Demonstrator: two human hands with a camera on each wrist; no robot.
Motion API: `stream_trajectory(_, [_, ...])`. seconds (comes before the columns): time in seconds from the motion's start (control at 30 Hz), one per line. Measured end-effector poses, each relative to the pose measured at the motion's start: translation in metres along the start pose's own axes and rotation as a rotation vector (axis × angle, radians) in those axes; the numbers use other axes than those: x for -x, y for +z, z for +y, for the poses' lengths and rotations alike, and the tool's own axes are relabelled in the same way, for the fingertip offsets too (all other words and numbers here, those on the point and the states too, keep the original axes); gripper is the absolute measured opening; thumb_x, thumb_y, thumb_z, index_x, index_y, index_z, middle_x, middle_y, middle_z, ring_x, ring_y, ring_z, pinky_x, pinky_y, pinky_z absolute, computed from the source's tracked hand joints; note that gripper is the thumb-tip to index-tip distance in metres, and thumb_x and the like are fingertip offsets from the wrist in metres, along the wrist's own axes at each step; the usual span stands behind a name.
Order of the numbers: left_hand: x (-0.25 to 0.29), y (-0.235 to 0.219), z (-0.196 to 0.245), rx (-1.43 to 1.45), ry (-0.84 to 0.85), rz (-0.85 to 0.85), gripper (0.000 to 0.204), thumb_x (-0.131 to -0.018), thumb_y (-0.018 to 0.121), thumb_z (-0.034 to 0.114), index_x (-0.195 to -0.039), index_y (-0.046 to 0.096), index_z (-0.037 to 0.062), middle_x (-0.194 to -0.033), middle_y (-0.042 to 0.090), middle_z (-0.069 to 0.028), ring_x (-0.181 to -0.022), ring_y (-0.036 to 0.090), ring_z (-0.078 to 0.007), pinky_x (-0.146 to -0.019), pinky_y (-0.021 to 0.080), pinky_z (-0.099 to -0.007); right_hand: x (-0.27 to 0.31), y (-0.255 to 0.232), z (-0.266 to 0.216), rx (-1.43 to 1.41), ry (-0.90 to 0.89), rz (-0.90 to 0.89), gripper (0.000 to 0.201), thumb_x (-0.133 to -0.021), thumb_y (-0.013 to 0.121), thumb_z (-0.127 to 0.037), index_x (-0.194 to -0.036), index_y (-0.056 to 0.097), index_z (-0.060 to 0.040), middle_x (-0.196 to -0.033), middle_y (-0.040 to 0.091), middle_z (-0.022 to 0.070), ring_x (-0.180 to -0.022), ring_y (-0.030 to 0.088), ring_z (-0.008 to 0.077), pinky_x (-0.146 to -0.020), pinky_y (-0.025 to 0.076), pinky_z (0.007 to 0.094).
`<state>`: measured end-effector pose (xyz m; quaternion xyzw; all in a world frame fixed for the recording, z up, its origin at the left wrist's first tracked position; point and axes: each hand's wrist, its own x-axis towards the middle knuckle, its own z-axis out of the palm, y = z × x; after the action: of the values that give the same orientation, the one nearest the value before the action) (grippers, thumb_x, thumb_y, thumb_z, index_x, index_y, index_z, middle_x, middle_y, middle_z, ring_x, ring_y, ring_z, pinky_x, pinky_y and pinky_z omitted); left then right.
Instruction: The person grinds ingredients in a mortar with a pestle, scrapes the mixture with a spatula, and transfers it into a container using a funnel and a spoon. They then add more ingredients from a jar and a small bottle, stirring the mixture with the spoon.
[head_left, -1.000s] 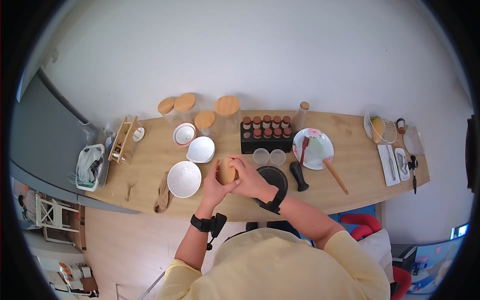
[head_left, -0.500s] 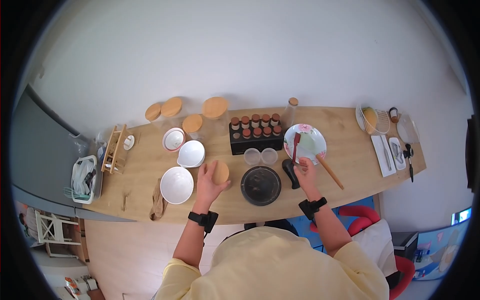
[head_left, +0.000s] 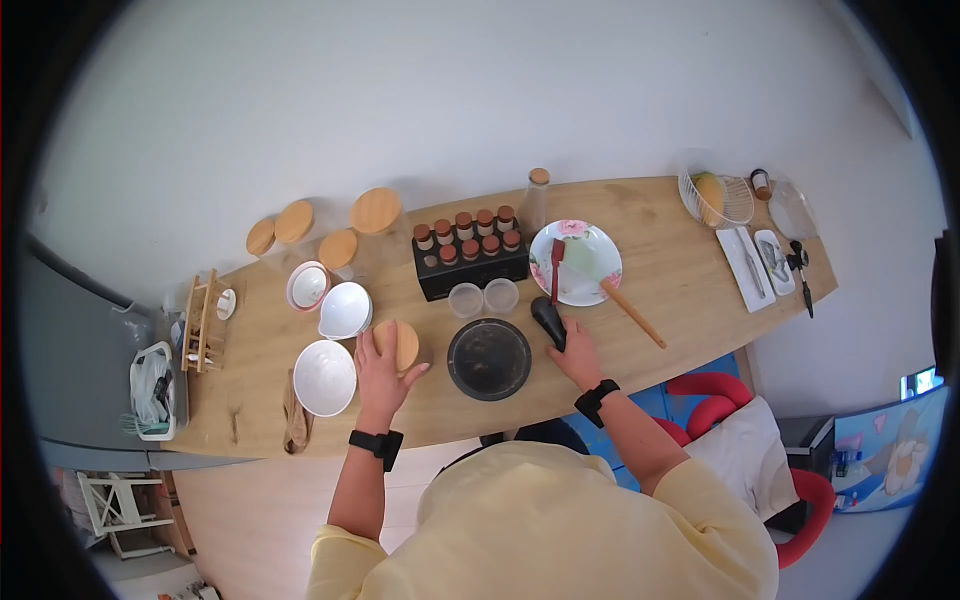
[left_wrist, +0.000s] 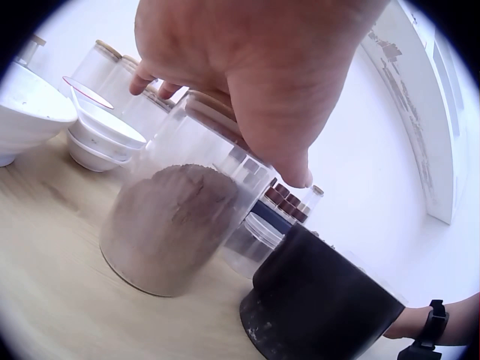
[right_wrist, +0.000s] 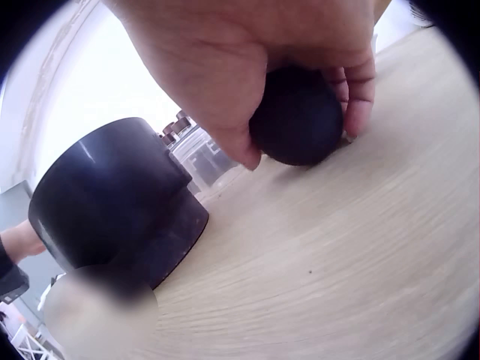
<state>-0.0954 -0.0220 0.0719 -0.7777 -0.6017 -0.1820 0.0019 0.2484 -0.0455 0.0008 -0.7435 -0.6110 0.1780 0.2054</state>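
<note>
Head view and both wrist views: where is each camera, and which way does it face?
Head: head-worn, facing forward and down at the table; left hand, right hand and shirt show.
Left wrist: at that wrist, facing the jar; left hand and some right arm show.
Right wrist: at that wrist, facing the pestle; right hand and some left hand show.
Both wrist views share the mortar.

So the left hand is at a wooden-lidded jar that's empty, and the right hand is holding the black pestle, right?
Not quite: the jar isn't empty. The left wrist view shows brown powder in it. The left hand is at that jar, and the right hand holds the black pestle.
</note>
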Motion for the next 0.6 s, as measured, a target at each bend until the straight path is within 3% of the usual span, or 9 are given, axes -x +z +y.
stream_trajectory(0.13, [0.003,-0.013,0.014,-0.107,0.033,0.131,0.082,-0.071,0.068,0.050,-0.135,0.037,0.0093,-0.133,0.034,-0.0252,-0.119,0.036,-0.0449,-0.097,0.033,-0.0495,-0.006,0.012,0.008,-0.059,-0.011,0.080,0.059,-0.069,0.068,-0.015,-0.122,0.046,-0.0007,-0.097,0.059,0.0190,-0.086,0.059,0.0327,-0.076,0.048,0.0396])
stream_trajectory(0.2, [0.019,-0.008,0.018,0.301,0.108,0.238,0.085,-0.070,0.069,0.050,-0.134,0.036,0.0054,-0.131,0.039,-0.0244,-0.122,0.037,-0.0412,-0.098,0.034,-0.0469,-0.007,0.011,0.018,-0.398,0.137,0.035,0.052,-0.070,0.066,-0.012,-0.118,0.051,-0.0003,-0.082,0.060,0.0122,-0.070,0.060,0.0232,-0.065,0.050,0.0327])
stream_trajectory(0.23, [0.026,-0.004,0.021,0.303,0.100,0.236,0.085,-0.070,0.069,0.050,-0.134,0.036,0.0054,-0.131,0.039,-0.0244,-0.122,0.037,-0.0412,-0.098,0.034,-0.0469,-0.004,0.004,0.019,-0.394,0.136,0.028,0.052,-0.070,0.066,-0.012,-0.118,0.051,-0.0003,-0.082,0.060,0.0122,-0.070,0.060,0.0232,-0.065,0.050,0.0327])
stream_trajectory(0.3, [0.037,0.002,0.028,0.700,0.072,-0.241,0.085,-0.069,0.072,0.045,-0.133,0.035,0.0032,-0.128,0.042,-0.0248,-0.122,0.039,-0.0378,-0.098,0.035,-0.0423,0.001,-0.010,0.020,-0.849,0.360,-0.070,0.046,-0.072,0.065,-0.009,-0.116,0.055,-0.0017,-0.075,0.059,0.0051,-0.062,0.056,0.0124,-0.057,0.047,0.0241])
stream_trajectory(0.43, [0.026,0.006,0.060,0.760,0.077,-0.258,0.086,-0.068,0.075,0.039,-0.133,0.034,-0.0004,-0.128,0.042,-0.0260,-0.120,0.042,-0.0373,-0.099,0.036,-0.0384,0.017,-0.075,-0.013,-0.957,0.332,-0.175,0.046,-0.074,0.065,-0.009,-0.118,0.055,-0.0034,-0.078,0.059,0.0035,-0.066,0.056,0.0079,-0.057,0.045,0.0204])
stream_trajectory(0.5, [0.023,0.024,0.066,0.819,0.099,-0.046,0.083,-0.070,0.075,0.029,-0.134,0.032,-0.0032,-0.127,0.045,-0.0254,-0.120,0.043,-0.0367,-0.101,0.034,-0.0369,0.017,-0.100,-0.039,-0.876,-0.005,-0.254,0.042,-0.074,0.066,-0.011,-0.114,0.057,-0.0015,-0.085,0.062,0.0070,-0.070,0.056,0.0095,-0.064,0.049,0.0257])
stream_trajectory(0.53, [0.024,0.035,0.066,0.823,0.102,-0.046,0.083,-0.070,0.075,0.029,-0.134,0.032,-0.0032,-0.127,0.045,-0.0254,-0.120,0.043,-0.0367,-0.101,0.034,-0.0369,0.014,-0.103,-0.049,-0.873,-0.004,-0.250,0.042,-0.074,0.066,-0.011,-0.114,0.057,-0.0015,-0.085,0.062,0.0070,-0.070,0.056,0.0095,-0.064,0.049,0.0257])
stream_trajectory(0.6, [0.024,0.057,0.063,1.077,-0.098,-0.074,0.067,-0.083,0.064,0.025,-0.133,0.032,-0.0063,-0.127,0.046,-0.0249,-0.122,0.042,-0.0337,-0.103,0.032,-0.0354,0.011,-0.100,-0.070,-0.616,-0.302,-0.298,0.038,-0.073,0.067,-0.012,-0.109,0.060,-0.0021,-0.089,0.064,0.0110,-0.074,0.061,0.0186,-0.069,0.050,0.0313])
